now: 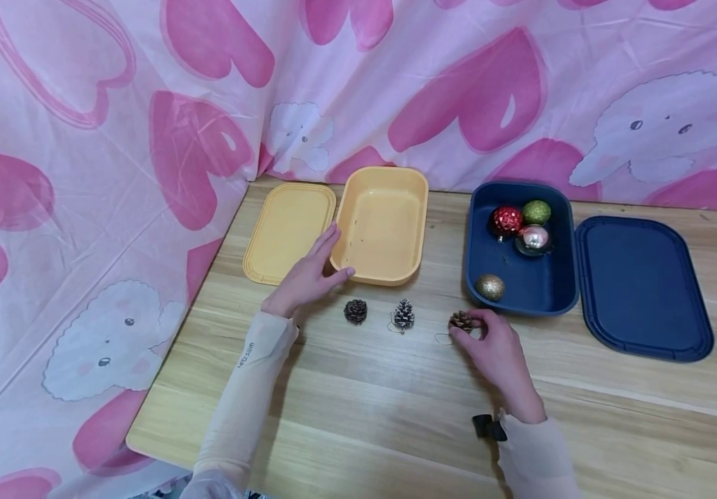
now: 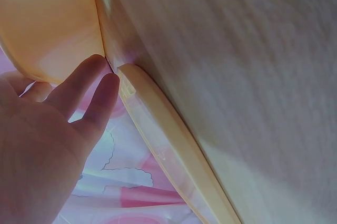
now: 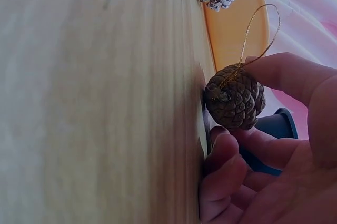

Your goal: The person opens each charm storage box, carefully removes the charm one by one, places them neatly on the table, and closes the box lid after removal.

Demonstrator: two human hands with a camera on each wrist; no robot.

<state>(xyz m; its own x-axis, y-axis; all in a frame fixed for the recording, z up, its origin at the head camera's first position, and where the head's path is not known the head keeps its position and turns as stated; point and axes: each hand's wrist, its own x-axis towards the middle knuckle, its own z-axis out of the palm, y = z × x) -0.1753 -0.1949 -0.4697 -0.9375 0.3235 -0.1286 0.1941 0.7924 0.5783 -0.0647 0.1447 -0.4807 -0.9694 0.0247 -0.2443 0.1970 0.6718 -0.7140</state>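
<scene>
In my right hand [image 1: 489, 346], thumb and fingers pinch a brown pine cone [image 3: 236, 97] with a gold string loop, low over the table in front of the blue box [image 1: 523, 301]. My left hand [image 1: 308, 274] has its fingers extended against the left side of the yellow box [image 1: 377, 274]; its thumb lies at the near corner. Two more pine cones sit in front of the yellow box: a dark round one [image 1: 355, 312] and a white-tipped one [image 1: 403, 314] with a string. Nothing but small specks shows inside the yellow box.
The blue box holds a red ball [image 1: 507, 220], a green ball [image 1: 537, 212], a pink-silver ball [image 1: 534, 240] and a gold ball [image 1: 489, 287]. A yellow lid [image 1: 290, 232] lies at the left, a blue lid [image 1: 645, 287] at the right. A pink heart-print curtain [image 1: 358, 90] hangs behind.
</scene>
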